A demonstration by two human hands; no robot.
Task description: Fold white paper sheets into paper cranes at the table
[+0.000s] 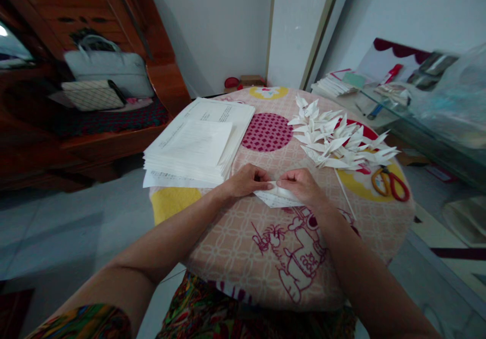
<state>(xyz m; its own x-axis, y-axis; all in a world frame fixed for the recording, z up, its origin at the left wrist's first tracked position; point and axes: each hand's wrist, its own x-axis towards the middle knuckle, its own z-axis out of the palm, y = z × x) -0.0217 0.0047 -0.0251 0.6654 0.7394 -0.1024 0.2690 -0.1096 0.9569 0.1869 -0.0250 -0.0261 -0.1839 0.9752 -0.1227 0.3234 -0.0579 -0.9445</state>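
Observation:
A small folded piece of white paper (276, 197) lies on the round table's patterned pink cloth (266, 248). My left hand (246, 179) is closed on the paper's left end, fingers curled over it. My right hand (301, 184) presses and pinches its right end. Both hands meet at the paper's top edge. Behind my right hand lies a heap of several finished white folded paper shapes (339, 139). A thick stack of white printed sheets (199, 141) sits to the left of my hands.
Orange-handled scissors (390, 183) lie at the table's right edge. A thin white stick (345, 193) lies beside my right hand. A wooden bench with bags (108, 73) stands left. A glass-topped table with papers and clutter (398, 96) is on the right.

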